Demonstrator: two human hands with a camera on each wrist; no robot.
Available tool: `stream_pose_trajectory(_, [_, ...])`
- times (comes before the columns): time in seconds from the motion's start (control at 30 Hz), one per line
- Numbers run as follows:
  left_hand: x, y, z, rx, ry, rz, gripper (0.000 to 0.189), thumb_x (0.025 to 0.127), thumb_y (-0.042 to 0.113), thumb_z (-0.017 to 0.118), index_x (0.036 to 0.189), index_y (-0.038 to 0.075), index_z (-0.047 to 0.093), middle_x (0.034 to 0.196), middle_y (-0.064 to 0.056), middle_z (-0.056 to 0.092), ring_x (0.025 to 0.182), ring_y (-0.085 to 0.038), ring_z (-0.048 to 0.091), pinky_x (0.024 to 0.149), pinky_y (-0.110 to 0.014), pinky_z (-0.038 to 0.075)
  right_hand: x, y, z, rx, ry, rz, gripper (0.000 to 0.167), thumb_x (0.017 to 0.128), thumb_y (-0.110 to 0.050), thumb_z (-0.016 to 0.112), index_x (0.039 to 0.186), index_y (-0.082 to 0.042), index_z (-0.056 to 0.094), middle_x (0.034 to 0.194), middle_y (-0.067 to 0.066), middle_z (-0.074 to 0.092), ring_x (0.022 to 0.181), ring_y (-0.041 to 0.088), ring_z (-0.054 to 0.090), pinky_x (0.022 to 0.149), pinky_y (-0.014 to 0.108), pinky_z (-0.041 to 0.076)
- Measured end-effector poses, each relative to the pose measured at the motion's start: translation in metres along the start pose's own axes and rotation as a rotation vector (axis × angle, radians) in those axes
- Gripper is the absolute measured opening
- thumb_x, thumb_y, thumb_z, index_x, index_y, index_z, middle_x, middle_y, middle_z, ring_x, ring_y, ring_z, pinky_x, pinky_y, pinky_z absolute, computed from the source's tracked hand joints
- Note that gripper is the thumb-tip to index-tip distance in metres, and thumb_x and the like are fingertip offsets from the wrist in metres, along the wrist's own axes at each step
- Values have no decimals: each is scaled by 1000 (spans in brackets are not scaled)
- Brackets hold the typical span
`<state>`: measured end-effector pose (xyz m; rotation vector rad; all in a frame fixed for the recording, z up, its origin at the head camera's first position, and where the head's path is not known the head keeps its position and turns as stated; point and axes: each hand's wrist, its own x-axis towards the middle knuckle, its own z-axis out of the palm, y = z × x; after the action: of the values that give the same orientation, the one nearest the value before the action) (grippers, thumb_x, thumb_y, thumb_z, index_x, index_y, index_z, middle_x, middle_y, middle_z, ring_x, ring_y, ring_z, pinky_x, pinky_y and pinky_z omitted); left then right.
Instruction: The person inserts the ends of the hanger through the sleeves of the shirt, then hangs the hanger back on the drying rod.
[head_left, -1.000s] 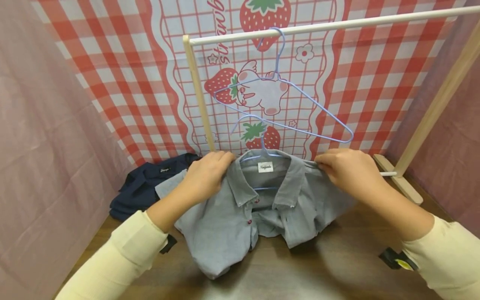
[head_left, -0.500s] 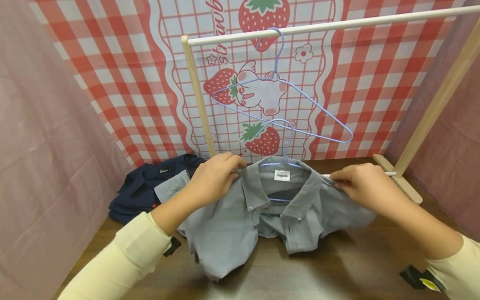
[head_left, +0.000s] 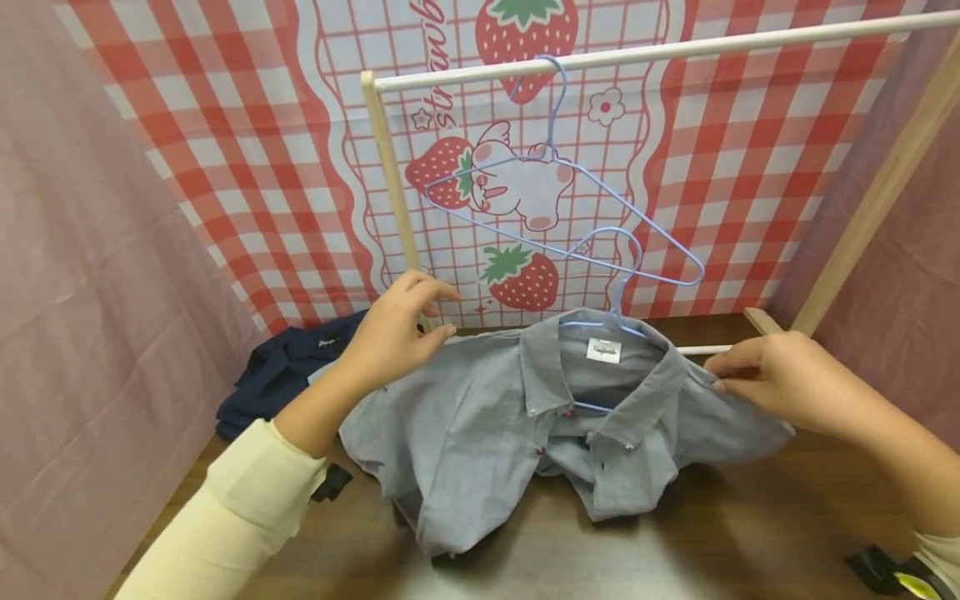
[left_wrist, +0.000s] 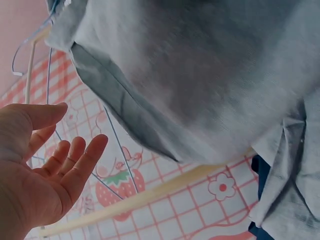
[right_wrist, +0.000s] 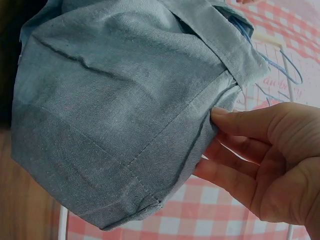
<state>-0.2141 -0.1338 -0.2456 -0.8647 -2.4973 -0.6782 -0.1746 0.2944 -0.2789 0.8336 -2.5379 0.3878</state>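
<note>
A grey collared shirt (head_left: 465, 433) with a white neck label hangs on a light purple wire hanger (head_left: 617, 308), whose hook rises above the collar. My right hand (head_left: 795, 383) pinches the shirt's shoulder seam on the right; in the right wrist view the thumb and fingers (right_wrist: 235, 120) grip the cloth edge. My left hand (head_left: 386, 337) is above the other shoulder, thumb and fingers apart. In the left wrist view, that hand (left_wrist: 50, 175) holds nothing and a gap separates it from the grey cloth (left_wrist: 200, 75).
A wooden rack with a white rail (head_left: 675, 52) stands behind. Another purple hanger (head_left: 555, 158) hangs from it, partly overlapped by the shirt hanger's hook. A folded navy garment (head_left: 277, 375) lies at the left on the brown table (head_left: 585, 558). Pink curtains (head_left: 97, 292) flank the space.
The shirt and its hanger have shifted right with my right hand. My left hand has let go of the left shoulder and moved slightly left and up, its fingers spreading.
</note>
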Motion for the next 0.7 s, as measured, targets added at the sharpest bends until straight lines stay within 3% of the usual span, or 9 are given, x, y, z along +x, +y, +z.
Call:
stream_pose_trajectory(0.17, [2,-7,-1,-4,50,-48,27,87,9,74,113,6,66,113,-12,58,92,-24,61,72,-37,53,-10,7,-8,-27,-7,55,21,65,-2,86,80,-13,77,68,-16,65,57,-6,41,50,16,36])
stream_pose_trajectory(0.33, [5,-16,-1,-7,148,-89,22,87,9,73,107,2,68,104,-14,62,87,-26,62,74,-41,52,-23,15,-14,-33,0,137,20,66,-1,85,82,-10,78,66,-16,63,56,-5,40,49,17,35])
stream_pose_trajectory(0.6, [10,-32,2,-103,264,-192,20,86,6,72,105,-1,69,98,-16,62,87,-28,62,72,-39,52,-45,29,-23,-38,16,228,19,67,-1,84,84,-4,77,69,-5,70,58,-9,49,48,15,40])
stream_pose_trajectory(0.7, [15,-38,3,-149,302,-230,23,86,4,72,107,-3,68,97,-16,62,88,-28,62,75,-39,53,-55,38,-26,-25,88,226,23,64,-7,87,82,-1,76,71,-22,67,58,-15,50,48,11,40])
